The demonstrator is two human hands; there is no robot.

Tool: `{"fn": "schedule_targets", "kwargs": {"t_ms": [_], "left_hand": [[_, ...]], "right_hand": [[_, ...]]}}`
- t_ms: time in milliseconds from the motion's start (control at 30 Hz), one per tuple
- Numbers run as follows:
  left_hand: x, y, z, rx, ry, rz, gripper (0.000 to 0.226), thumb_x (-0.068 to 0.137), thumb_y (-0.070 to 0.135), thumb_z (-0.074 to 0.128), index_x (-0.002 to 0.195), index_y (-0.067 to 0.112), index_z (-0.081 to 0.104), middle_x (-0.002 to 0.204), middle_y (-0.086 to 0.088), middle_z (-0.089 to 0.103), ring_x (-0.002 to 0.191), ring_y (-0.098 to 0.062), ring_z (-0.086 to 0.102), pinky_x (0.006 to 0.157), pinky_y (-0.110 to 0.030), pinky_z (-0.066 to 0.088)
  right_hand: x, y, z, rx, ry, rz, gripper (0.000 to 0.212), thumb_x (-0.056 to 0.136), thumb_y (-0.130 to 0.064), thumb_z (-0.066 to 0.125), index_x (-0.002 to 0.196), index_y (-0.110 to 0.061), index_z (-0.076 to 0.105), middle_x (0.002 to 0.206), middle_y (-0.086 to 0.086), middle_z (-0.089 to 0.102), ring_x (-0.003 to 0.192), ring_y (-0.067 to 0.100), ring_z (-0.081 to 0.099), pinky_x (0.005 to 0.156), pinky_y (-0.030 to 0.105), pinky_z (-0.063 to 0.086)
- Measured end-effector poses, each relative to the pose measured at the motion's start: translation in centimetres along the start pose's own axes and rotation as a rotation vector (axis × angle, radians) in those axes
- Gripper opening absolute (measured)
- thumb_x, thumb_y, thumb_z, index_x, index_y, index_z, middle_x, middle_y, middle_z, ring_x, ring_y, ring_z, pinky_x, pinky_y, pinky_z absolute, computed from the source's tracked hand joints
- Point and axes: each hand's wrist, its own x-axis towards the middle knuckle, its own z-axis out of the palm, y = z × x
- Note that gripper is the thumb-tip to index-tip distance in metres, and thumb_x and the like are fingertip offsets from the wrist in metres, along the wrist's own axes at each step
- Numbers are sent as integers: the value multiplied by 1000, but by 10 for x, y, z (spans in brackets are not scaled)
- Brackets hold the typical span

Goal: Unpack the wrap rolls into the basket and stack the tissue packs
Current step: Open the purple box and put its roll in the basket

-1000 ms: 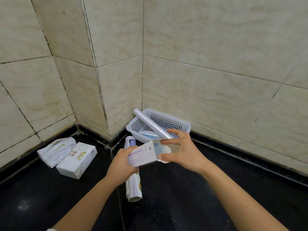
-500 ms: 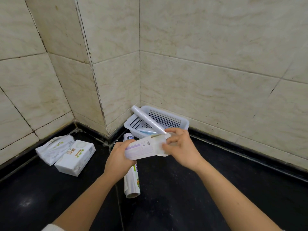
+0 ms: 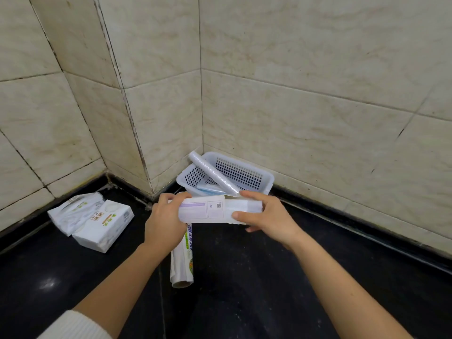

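Both hands grasp one wrap box [image 3: 208, 210] held level above the dark floor [image 3: 269, 277]: left hand [image 3: 165, 222] at its left end, right hand [image 3: 266, 216] around the roll [image 3: 247, 206] protruding from its right end. Behind stands the basket [image 3: 244, 172] in the corner, holding an unpacked roll [image 3: 212, 172]; two tissue packs [image 3: 93, 220] lie left.

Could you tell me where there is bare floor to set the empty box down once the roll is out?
The dark floor right of the lying roll, out to the right wall's skirting, is bare. So is the near floor left of that roll, before the tissue packs. The corner by the basket is crowded.
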Motion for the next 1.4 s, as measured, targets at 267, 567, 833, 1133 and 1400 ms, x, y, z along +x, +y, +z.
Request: {"fn": "schedule_targets", "kwargs": {"t_ms": [267, 567, 833, 1133, 1400], "left_hand": [[0, 3, 22, -7, -98, -158, 66, 73, 16, 68, 129, 42, 44, 121, -3, 46, 105, -26, 53, 77, -41, 51], [-27, 15, 55, -60, -296, -10, 62, 72, 16, 68, 119, 48, 44, 123, 7, 44, 109, -19, 54, 83, -40, 52], [-38, 46, 119, 198, -608, 137, 67, 80, 6, 57, 134, 38, 32, 138, -1, 32, 124, -26, 36, 86, -43, 51], [6, 23, 126, -187, -667, 52, 77, 72, 29, 66, 140, 39, 30, 147, 4, 24, 135, -21, 29, 108, -29, 31], [76, 7, 132, -145, -122, -11, 54, 81, 16, 62, 131, 17, 44, 140, -5, 37, 130, -22, 34, 105, -39, 39]], "right_hand": [[18, 24, -43, 203, 104, 6, 18, 74, -8, 79, 91, -9, 76, 76, 14, 75, 63, 21, 69, 53, 22, 53], [66, 34, -91, 529, 201, 107, 28, 70, -12, 80, 95, -3, 72, 72, 7, 72, 58, 13, 68, 51, 17, 52], [113, 57, -42, 328, 334, 223, 27, 82, -8, 73, 105, 3, 66, 94, 17, 70, 62, 21, 66, 56, 26, 59], [171, 82, -4, 38, 438, 282, 55, 80, -25, 77, 126, -3, 55, 123, 14, 62, 102, 26, 60, 88, 36, 50], [181, 107, 11, -179, 315, 164, 29, 81, -25, 75, 101, -7, 64, 92, 9, 67, 85, 24, 63, 70, 30, 47]]}}
